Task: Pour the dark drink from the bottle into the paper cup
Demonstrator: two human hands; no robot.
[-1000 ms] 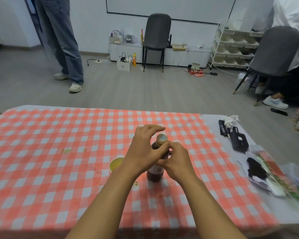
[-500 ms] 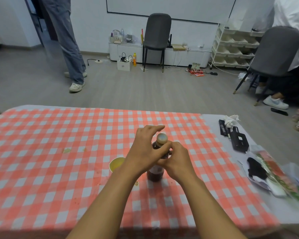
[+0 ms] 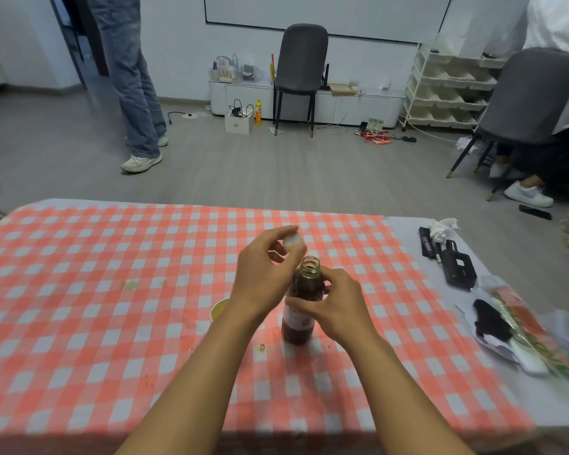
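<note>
A small bottle (image 3: 299, 326) of dark drink stands upright on the red-checked tablecloth (image 3: 79, 323), its mouth uncovered. My right hand (image 3: 337, 305) grips its body from the right side. My left hand (image 3: 265, 274) hovers just left of and above the bottle's mouth, fingers pinched on the pale bottle cap (image 3: 292, 240). The paper cup (image 3: 219, 309) with a yellow inside sits on the cloth left of the bottle, mostly hidden behind my left wrist.
Black tools (image 3: 454, 262), a crumpled tissue (image 3: 442, 226) and plastic packets (image 3: 523, 333) lie along the table's right side. Small crumbs (image 3: 262, 348) dot the cloth. Beyond the table a person's legs (image 3: 135, 93) stand at left, and grey chairs (image 3: 301, 70) behind.
The cap came off the bottle: my left hand lifted up and slightly left with it, leaving the mouth bare. My right hand stayed on the bottle.
</note>
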